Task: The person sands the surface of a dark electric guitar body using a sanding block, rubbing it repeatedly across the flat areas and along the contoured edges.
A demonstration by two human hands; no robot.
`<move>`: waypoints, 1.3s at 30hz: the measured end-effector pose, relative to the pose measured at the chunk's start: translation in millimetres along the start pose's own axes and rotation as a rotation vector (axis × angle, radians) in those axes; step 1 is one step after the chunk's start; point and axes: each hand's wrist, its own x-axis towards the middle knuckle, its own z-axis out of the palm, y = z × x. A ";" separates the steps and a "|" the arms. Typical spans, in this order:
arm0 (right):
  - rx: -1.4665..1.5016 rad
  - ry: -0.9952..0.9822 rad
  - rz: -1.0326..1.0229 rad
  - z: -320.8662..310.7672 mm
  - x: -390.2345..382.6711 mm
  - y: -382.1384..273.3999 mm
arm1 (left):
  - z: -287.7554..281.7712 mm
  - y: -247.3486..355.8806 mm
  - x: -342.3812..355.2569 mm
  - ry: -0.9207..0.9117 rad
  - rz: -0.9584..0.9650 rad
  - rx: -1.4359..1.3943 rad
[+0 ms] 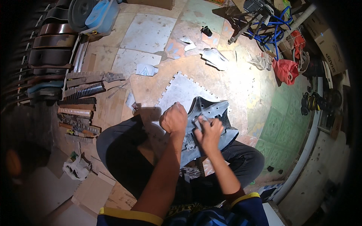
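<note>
A grey, angular guitar body (222, 142) with dark edges, pointed horns, several holes and cut-out cavities lies tilted across my lap. My left hand (174, 118) is closed in a fist at its left edge, with the fingertips hidden. My right hand (209, 132) pinches a small grey sanding pad (199, 121) and presses it against the face of the body, near the holes. Slight blur shows on the right forearm.
A pale foam mat (183, 88) with toothed edges lies ahead on the tiled floor. Guitar necks (88, 90) lie at left below stacked guitar bodies (52, 41). Crumpled paper (214, 59), a small black cup (206, 31), blue hose (277, 34) and red cloth (285, 71) lie farther off.
</note>
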 end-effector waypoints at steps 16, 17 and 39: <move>-0.103 0.268 0.268 -9.4 54.0 63.1 | 8.4 -3.5 -2.2 0.118 0.079 -0.002; -0.030 0.151 0.284 4.0 28.7 50.3 | 8.1 0.8 -0.6 0.127 0.078 -0.011; -0.068 0.039 -0.025 2.4 -7.1 -1.9 | 8.5 -2.2 -0.8 0.087 0.031 0.054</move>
